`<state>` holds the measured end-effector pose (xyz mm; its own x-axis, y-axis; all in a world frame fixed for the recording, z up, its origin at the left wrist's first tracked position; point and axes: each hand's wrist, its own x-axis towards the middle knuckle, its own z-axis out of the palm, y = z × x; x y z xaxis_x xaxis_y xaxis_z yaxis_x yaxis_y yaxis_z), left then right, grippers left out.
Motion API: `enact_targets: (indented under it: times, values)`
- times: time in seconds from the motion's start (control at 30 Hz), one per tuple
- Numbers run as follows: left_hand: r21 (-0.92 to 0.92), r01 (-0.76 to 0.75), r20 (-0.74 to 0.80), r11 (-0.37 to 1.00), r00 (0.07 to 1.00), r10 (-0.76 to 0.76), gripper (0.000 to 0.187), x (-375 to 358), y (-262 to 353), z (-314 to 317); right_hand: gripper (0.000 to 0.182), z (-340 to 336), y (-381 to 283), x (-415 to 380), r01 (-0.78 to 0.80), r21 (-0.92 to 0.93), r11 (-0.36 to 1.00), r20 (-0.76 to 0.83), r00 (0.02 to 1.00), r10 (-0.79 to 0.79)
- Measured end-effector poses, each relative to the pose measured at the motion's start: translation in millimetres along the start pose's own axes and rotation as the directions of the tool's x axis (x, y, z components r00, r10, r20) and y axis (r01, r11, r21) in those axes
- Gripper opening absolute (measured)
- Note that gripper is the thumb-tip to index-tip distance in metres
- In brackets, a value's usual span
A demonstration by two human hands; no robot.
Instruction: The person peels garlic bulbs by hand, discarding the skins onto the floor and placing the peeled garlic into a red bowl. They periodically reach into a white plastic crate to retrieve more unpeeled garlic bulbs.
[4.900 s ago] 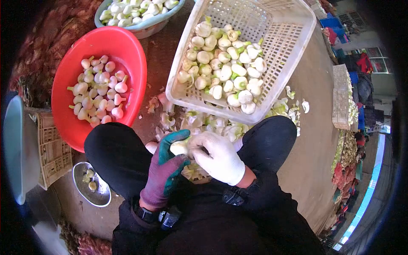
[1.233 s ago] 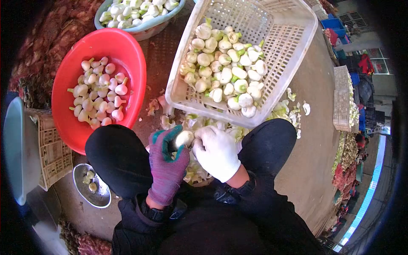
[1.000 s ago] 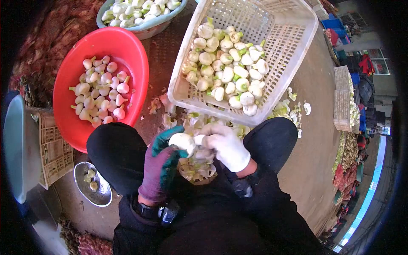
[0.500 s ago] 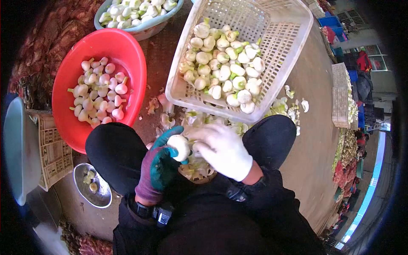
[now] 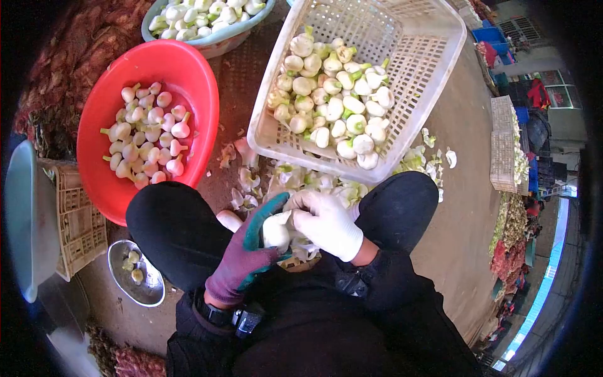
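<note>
A white garlic bulb (image 5: pixel 276 232) rests in my left hand (image 5: pixel 250 251), which wears a purple and green glove and curls around it. My right hand (image 5: pixel 328 225), in a white glove, is at the bulb's upper side, its thumb and fingers pinched on a piece of the bulb's skin (image 5: pixel 286 217). Below and beyond my hands lies a heap of peeled skins (image 5: pixel 314 181). A pinkish bulb (image 5: pixel 230 220) sits beside my left knee.
A white plastic crate (image 5: pixel 414 94) of greenish-white bulbs stands ahead. To its left are a red basin (image 5: pixel 204 119) of pinkish bulbs and a pale blue basin (image 5: pixel 235 39) of white ones. A metal bowl (image 5: pixel 154 292) with small pieces sits by my left knee.
My right hand, blurred and apart from the bulb before, has come in to its upper side and pinched the skin. My left hand has turned the bulb and shifted slightly right.
</note>
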<state>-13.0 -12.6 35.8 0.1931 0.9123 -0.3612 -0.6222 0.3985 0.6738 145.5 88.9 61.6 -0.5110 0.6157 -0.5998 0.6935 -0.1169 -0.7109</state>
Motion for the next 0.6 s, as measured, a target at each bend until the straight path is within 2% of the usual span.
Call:
enact_targets:
  times: [0.07,0.1,0.13,0.2,0.23,0.27,0.3,0.33,0.37,0.4,0.47,0.5,0.57,0.6]
  values:
    - [0.033,-0.031,-0.036,0.999,0.999,0.032,0.080,2.1,2.0,-2.0,0.019,8.9,17.3,-1.2,0.369,0.046,0.928,-0.136,0.923,-0.360]
    - [0.066,-0.056,-0.071,0.996,0.996,0.061,0.079,2.4,1.7,-2.2,0.017,12.1,21.3,-2.9,0.437,-0.047,0.898,-0.131,0.889,-0.439]
    - [0.065,-0.055,-0.067,0.996,0.996,0.059,0.079,3.5,0.8,-1.0,0.017,14.9,24.8,-3.8,0.434,-0.049,0.900,-0.134,0.890,-0.436]
    - [0.060,0.041,-0.127,0.997,0.991,-0.033,0.077,7.5,-2.6,2.0,0.013,19.0,30.5,-3.0,0.546,-0.230,0.805,-0.232,0.773,-0.591]
    - [0.187,0.042,-0.167,0.982,0.986,-0.010,0.074,11.2,-3.4,0.1,0.010,22.0,31.9,-2.3,0.534,-0.228,0.814,-0.268,0.769,-0.580]
    - [0.189,0.043,-0.167,0.981,0.986,-0.011,0.074,11.8,-6.4,2.8,0.010,24.4,35.4,-0.8,0.534,-0.227,0.814,-0.270,0.769,-0.580]
    - [0.337,-0.102,-0.165,0.936,0.972,0.166,0.072,11.9,-10.8,8.6,0.015,25.9,35.7,1.4,0.383,-0.045,0.923,-0.293,0.878,-0.379]
    - [0.474,-0.233,-0.137,0.849,0.933,0.333,0.071,11.4,-14.6,12.6,0.023,26.7,34.3,1.6,0.202,0.140,0.969,-0.273,0.949,-0.158]
    - [0.500,-0.280,-0.123,0.819,0.913,0.388,0.068,11.2,-16.1,13.4,0.025,23.2,30.9,-0.7,0.110,0.364,0.925,-0.219,0.975,-0.030]
    - [0.500,-0.279,-0.128,0.820,0.913,0.388,0.068,11.5,-16.2,14.5,0.025,22.5,25.3,-3.1,0.109,0.363,0.925,-0.215,0.976,-0.030]
    - [0.339,-0.249,-0.229,0.907,0.914,0.336,0.063,10.8,-15.3,17.5,0.018,24.5,19.2,-10.2,0.293,0.202,0.935,-0.322,0.921,-0.219]
    - [0.338,-0.249,-0.232,0.908,0.913,0.337,0.063,10.1,-11.5,17.6,0.015,24.2,16.5,-11.9,0.377,0.112,0.919,-0.359,0.878,-0.316]
    - [0.055,0.047,-0.268,0.997,0.963,-0.030,0.062,9.9,-1.0,14.1,0.016,20.5,11.9,-9.9,0.380,0.162,0.911,-0.297,0.899,-0.323]
    - [0.055,0.052,-0.263,0.997,0.964,-0.036,0.062,11.7,0.6,10.1,0.017,18.2,9.6,-10.4,0.375,0.212,0.903,-0.240,0.915,-0.324]
